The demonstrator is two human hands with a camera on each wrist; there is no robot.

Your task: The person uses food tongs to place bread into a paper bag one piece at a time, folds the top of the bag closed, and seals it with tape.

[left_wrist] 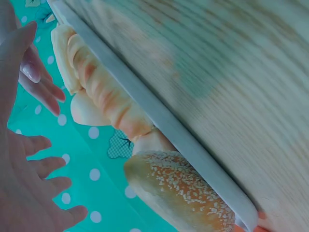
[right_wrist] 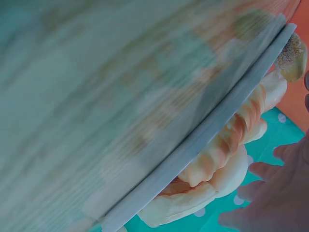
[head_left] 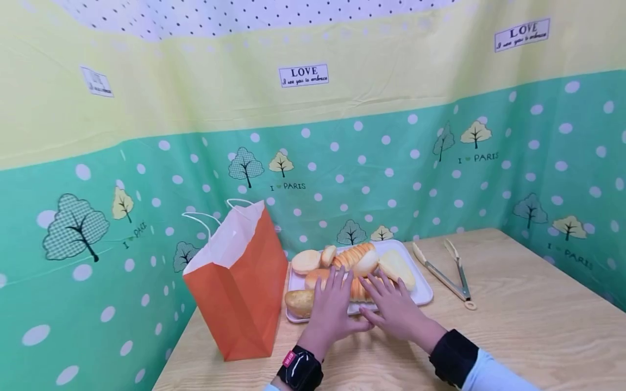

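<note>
Left hand (head_left: 332,310) and right hand (head_left: 398,310) hover side by side over the near edge of a pale tray (head_left: 425,293), fingers spread wide, and I see nothing held in either. Around the scene I have a patterned curtain (head_left: 337,163), then a wooden table (head_left: 528,309). On the table an orange paper bag (head_left: 256,282) stands upright, its mouth gaping upward, just left of the tray; I can't tell whether they touch. Right of the tray the tongs (head_left: 445,279) lie with their arms apart and ring end toward me.

Among the food, I read a wedge-shaped sandwich (head_left: 397,267) at the tray's right end, a round bun (head_left: 306,262) at back left, and a seeded roll (head_left: 299,303) at the front left corner.

What matters most to me is the front twisted roll (head_left: 359,290): it lies below and between the two hands, its long axis running left to right along the near rim. Neither hand looks clearly nearer to it. For the seeded roll, the left hand is nearer.

Both wrist views show me separated fingers, with a visible gap between fingertips and food. The thumbs come close together; I can't tell whether they meet.
</note>
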